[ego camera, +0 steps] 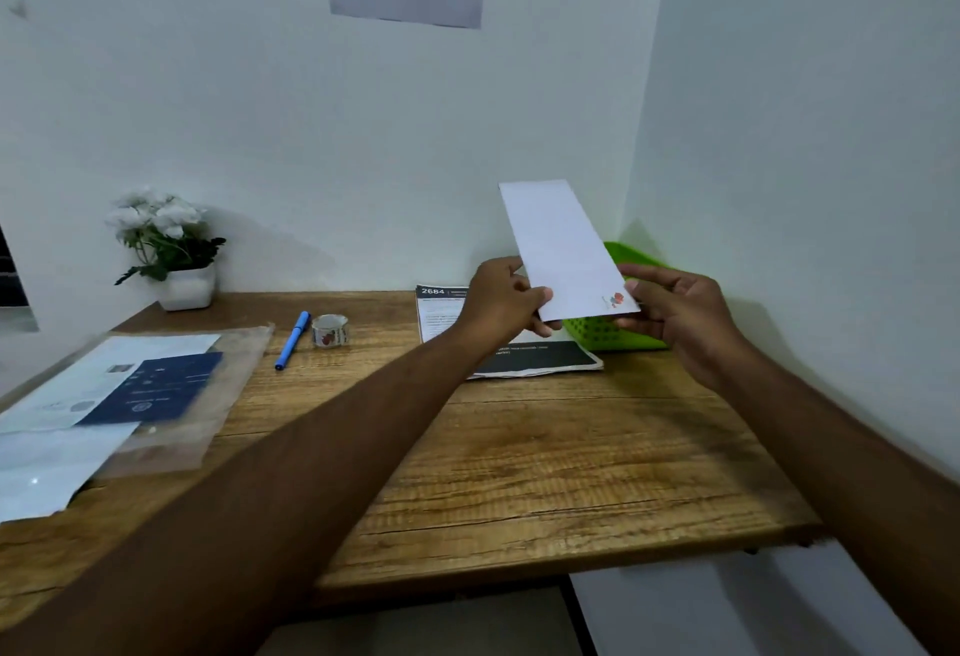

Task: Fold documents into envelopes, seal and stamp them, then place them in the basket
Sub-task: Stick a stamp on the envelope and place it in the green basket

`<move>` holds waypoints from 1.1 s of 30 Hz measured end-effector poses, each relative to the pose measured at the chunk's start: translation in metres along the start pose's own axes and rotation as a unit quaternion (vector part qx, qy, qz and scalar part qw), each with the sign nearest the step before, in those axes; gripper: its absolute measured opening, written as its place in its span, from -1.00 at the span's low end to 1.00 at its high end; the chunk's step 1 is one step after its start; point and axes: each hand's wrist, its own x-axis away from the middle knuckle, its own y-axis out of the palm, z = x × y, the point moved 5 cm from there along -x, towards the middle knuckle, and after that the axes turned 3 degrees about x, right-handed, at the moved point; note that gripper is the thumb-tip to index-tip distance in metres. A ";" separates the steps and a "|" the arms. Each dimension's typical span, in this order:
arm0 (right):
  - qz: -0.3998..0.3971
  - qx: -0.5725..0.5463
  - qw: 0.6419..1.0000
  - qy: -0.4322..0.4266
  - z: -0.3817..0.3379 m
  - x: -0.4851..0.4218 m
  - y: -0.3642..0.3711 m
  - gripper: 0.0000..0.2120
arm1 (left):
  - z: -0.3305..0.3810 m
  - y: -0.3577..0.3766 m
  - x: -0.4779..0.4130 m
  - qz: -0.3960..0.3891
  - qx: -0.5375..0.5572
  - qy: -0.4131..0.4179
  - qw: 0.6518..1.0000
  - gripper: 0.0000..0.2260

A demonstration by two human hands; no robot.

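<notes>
Envelope (563, 250), stamped, pinched by curled fingers of my left hand (504, 302) and right hand (675, 312) just above basket (602, 335); only the drop remained.

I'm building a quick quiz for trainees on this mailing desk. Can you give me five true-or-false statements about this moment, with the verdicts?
1. The left hand and the right hand both hold the white envelope. True.
2. The envelope bears no stamp. False: a red stamp sits at the corner by the right hand.
3. The envelope lies inside the green basket. False: it is held up in the air in front of the basket.
4. The blue pen lies on the table beside a small roll. True.
5. The potted plant stands right of the basket. False: it stands at the table's back left.
</notes>
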 end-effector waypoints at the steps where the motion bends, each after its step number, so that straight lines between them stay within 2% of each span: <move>1: 0.006 0.004 1.000 0.005 0.000 -0.003 -0.007 -0.77 | 0.002 0.008 -0.005 -0.012 0.000 -0.007 1.000 -0.66; 5: 0.030 0.005 0.999 0.022 0.006 -0.015 -0.033 -0.80 | 0.002 0.043 -0.021 -0.078 -0.019 -0.034 0.996 -0.64; 8: 0.044 0.008 0.999 0.028 0.010 -0.021 -0.044 -0.81 | 0.000 0.057 -0.031 -0.085 -0.046 -0.048 0.994 -0.74; 10: 0.053 0.014 0.998 0.027 0.010 -0.025 -0.049 -0.82 | 0.001 0.065 -0.037 -0.082 -0.063 -0.038 0.994 -0.68; 13: 0.071 0.043 0.996 0.013 0.010 -0.030 -0.054 -0.81 | 0.001 0.075 -0.044 -0.101 -0.108 -0.010 0.989 -0.78; 17: 0.102 0.068 0.993 0.004 0.010 -0.038 -0.062 -0.79 | -0.006 0.082 -0.056 -0.099 -0.194 0.005 0.976 -0.72; 19: 0.094 0.052 0.994 0.010 0.011 -0.039 -0.062 -0.81 | -0.008 0.083 -0.060 -0.093 -0.224 0.015 0.970 -0.71; 22: 0.072 0.059 0.996 0.008 0.013 -0.036 -0.063 -0.86 | -0.009 0.081 -0.067 -0.091 -0.254 0.019 0.963 -0.57; 25: 0.075 0.082 0.994 -0.004 0.020 -0.036 -0.066 -0.78 | -0.010 0.077 -0.072 -0.068 -0.267 0.037 0.961 -0.55; 29: 0.104 0.129 0.986 -0.025 0.028 -0.041 -0.071 -0.71 | -0.010 0.076 -0.078 -0.031 -0.284 0.060 0.956 -0.71; 33: 0.122 0.224 0.965 -0.057 0.031 -0.047 -0.072 -0.80 | -0.014 0.080 -0.080 -0.023 -0.300 0.067 0.951 -0.84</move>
